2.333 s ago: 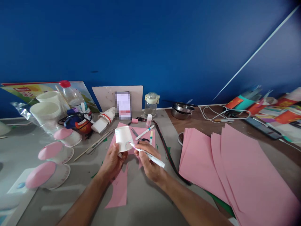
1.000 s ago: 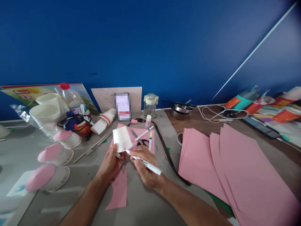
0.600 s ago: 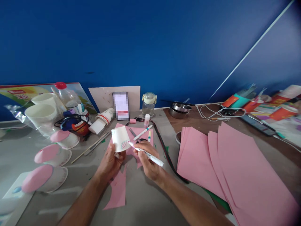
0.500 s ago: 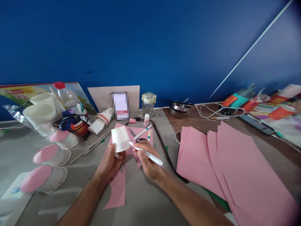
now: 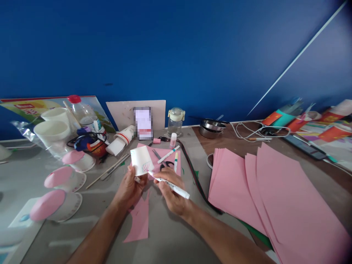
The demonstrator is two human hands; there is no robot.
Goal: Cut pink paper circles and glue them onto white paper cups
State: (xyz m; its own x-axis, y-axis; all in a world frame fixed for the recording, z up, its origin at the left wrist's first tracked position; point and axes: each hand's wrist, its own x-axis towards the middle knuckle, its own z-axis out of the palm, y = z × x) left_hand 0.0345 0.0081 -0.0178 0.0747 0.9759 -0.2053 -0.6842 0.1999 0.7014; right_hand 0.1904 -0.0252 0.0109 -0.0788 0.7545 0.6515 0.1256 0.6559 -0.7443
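Observation:
My left hand (image 5: 132,187) holds a white paper cup (image 5: 140,158) by its lower part, with pink curved stripes drawn near its lower right. In my right hand (image 5: 172,194) is a white marker (image 5: 176,189), gripped like a pen. Its pink tip is at the striped patch; whether it touches the cup I cannot tell. Beneath the hands lies a cut sheet of pink paper (image 5: 141,222). Black-handled scissors (image 5: 167,165), a teal-banded marker (image 5: 168,154) and a yellow-banded marker (image 5: 176,162) rest just beyond my right hand.
Several cups with pink paper ovals (image 5: 48,205) lie at left, near stacked cups (image 5: 52,134) and a red-capped bottle (image 5: 79,110). A phone (image 5: 143,123) leans at the back beside a glass jar (image 5: 175,123). Pink sheets (image 5: 291,198) and metal bowls (image 5: 211,128) are right.
The marker tip has moved down and slightly left across the cup's striped patch. The whole view has shifted a little, so objects appear slightly further right. Both hands keep their hold.

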